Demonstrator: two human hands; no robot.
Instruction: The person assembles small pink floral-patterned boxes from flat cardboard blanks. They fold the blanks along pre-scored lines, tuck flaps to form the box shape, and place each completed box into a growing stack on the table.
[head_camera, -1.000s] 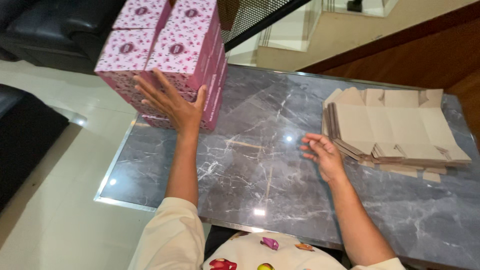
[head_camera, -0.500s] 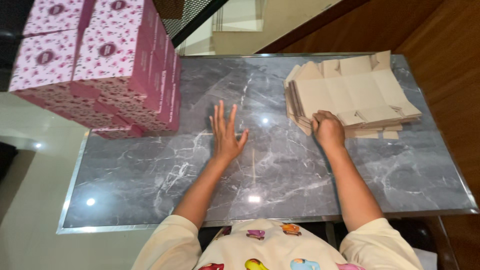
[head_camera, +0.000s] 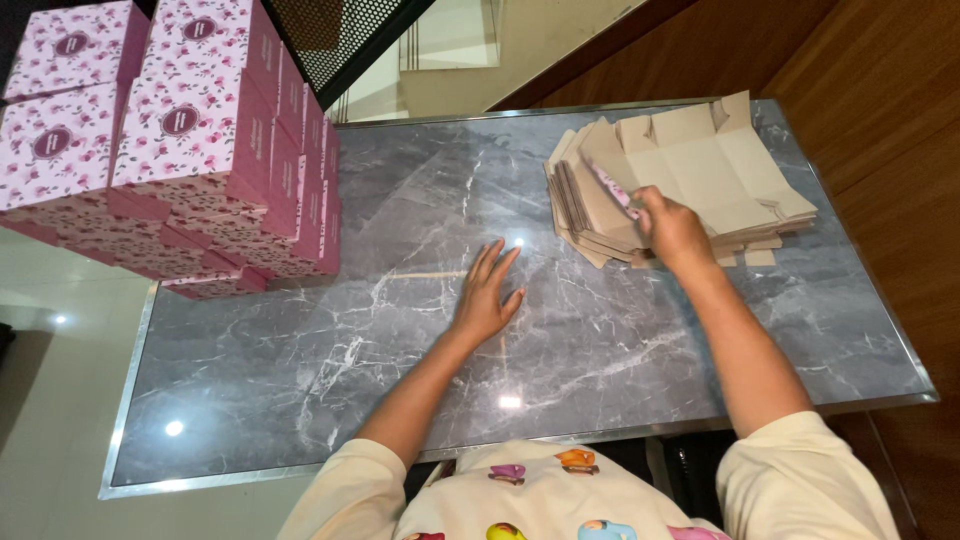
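Your right hand (head_camera: 672, 228) is closed on the near-left edge of the stack of flat cardboard blanks (head_camera: 690, 170), fingers curled around the top sheet and lifting its edge, so that a strip of pink print shows on the underside just left of your knuckles. The stack lies at the far right of the table (head_camera: 600, 350), its brown unprinted faces up, the sheets fanned slightly so that several edges show along the left side. Flaps of the lower sheets stick out from under the stack on the side nearest you.

Your left hand (head_camera: 487, 295) rests flat on the table near its middle, palm down, fingers spread and pointing away from you towards the stack. It holds nothing and is well apart from the blanks.

The table has a grey marble-patterned top with white veining and a metal rim; ceiling lights reflect in it at several spots.

At the far left corner stands a block of assembled pink floral boxes (head_camera: 190, 130), stacked several layers high and at least two wide, each with a round dark emblem on its lid. The lowest boxes overhang the left edge of the table. Both hands are well apart from this block.
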